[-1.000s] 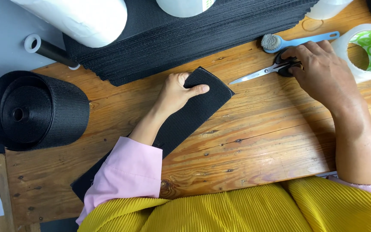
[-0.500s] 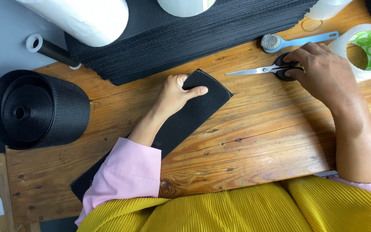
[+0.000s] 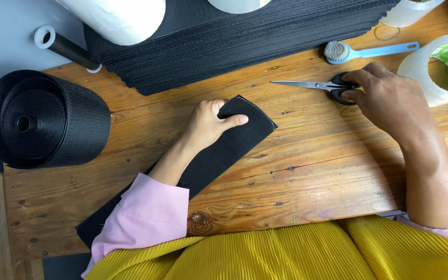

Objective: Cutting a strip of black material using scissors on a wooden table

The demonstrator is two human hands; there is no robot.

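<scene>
A black webbing strip (image 3: 224, 150) lies diagonally across the wooden table (image 3: 312, 171). My left hand (image 3: 211, 122) rests on its far end, fingers curled over the edge and thumb pressing on top. My right hand (image 3: 392, 101) lies on the black handles of a pair of scissors (image 3: 315, 84), whose closed blades point left and lie flat on the table. A pink sleeve covers my left forearm.
A big roll of black webbing (image 3: 42, 119) lies at the left. A stack of cut black pieces (image 3: 224, 41) fills the back, with a white roll (image 3: 120, 18) on it. A blue-handled brush (image 3: 369, 51) and a tape roll (image 3: 442, 65) sit at the right.
The scissors have swung from a tilted angle to lie flat and level on the table under my right hand. My left hand stays on the strip.
</scene>
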